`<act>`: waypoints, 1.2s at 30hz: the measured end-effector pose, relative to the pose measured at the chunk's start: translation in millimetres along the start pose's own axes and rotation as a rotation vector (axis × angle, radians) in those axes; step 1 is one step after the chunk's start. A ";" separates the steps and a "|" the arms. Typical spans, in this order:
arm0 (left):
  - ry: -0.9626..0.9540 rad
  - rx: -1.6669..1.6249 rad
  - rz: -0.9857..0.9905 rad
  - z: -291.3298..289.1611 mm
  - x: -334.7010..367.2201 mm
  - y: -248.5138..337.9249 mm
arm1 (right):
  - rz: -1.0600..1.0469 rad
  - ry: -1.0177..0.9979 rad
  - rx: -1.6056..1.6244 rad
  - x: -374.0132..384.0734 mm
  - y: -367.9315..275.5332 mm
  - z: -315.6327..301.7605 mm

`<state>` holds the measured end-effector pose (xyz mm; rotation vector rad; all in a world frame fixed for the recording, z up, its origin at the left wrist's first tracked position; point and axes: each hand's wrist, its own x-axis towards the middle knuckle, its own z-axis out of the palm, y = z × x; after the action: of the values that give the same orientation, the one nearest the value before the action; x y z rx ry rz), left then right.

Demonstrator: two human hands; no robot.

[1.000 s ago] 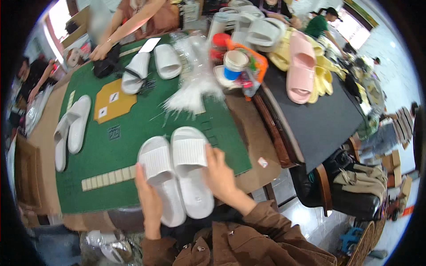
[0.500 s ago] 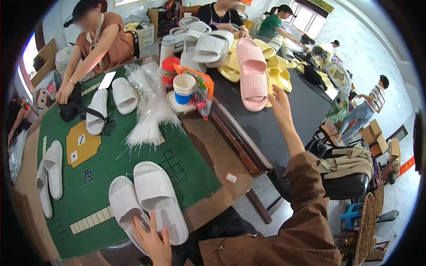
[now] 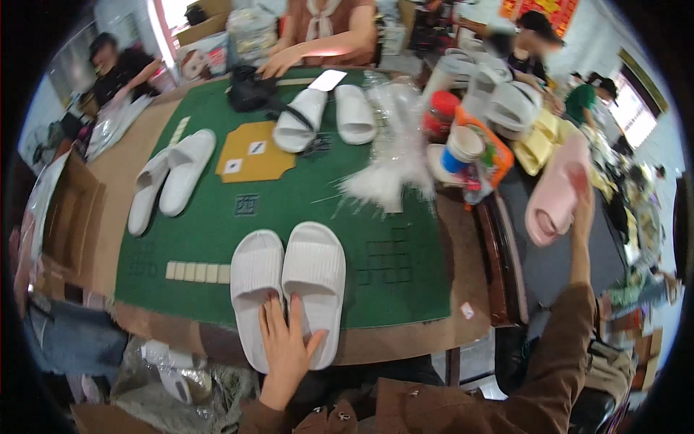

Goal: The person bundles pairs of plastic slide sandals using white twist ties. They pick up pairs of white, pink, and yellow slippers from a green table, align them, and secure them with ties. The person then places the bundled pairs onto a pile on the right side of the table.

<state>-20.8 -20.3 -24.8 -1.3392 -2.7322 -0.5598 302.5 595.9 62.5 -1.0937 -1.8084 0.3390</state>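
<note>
A pair of white slide sandals (image 3: 314, 253) lies side by side at the near edge of the green mat (image 3: 405, 304), toes pointing away from me. My left hand (image 3: 284, 351) rests on their footbeds, fingers spread flat and gripping nothing. Over on the right, my right hand (image 3: 583, 206) grips a pink slide sandal (image 3: 553, 192) by its side; motion blurs it and some fingers are hidden behind. Yellow slides (image 3: 538, 145) and light grey slides (image 3: 515, 108) are piled just beyond the pink one, on the dark table (image 3: 535, 267).
More white slides (image 3: 189, 173) lie on the mat's left and far side. A bundle of clear plastic strips (image 3: 394, 177), a paper cup (image 3: 463, 148) and a red-lidded jar (image 3: 439, 116) stand right of centre. A person's hands (image 3: 282, 61) work at the far edge by a black strap (image 3: 253, 90).
My right hand has taken hold of the pink slide and drawn it off the pile. My left hand stays on the white pair. The view has swung left.
</note>
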 end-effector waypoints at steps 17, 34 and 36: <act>0.040 0.092 -0.157 -57.6 -25.0 -170.1 | -0.150 -0.707 -0.055 -329.5 -289.1 68.7; 0.059 0.695 -0.368 -92.4 69.7 -430.0 | -0.509 -0.660 -0.273 -297.1 -288.7 68.3; 0.050 0.651 -0.526 -84.3 71.7 -383.6 | -0.450 -0.727 -0.230 -288.7 -282.7 67.3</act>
<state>-371.6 -209.6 -46.5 -0.4577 -2.8227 0.2813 135.7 222.4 39.2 -0.7124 -2.7290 0.2759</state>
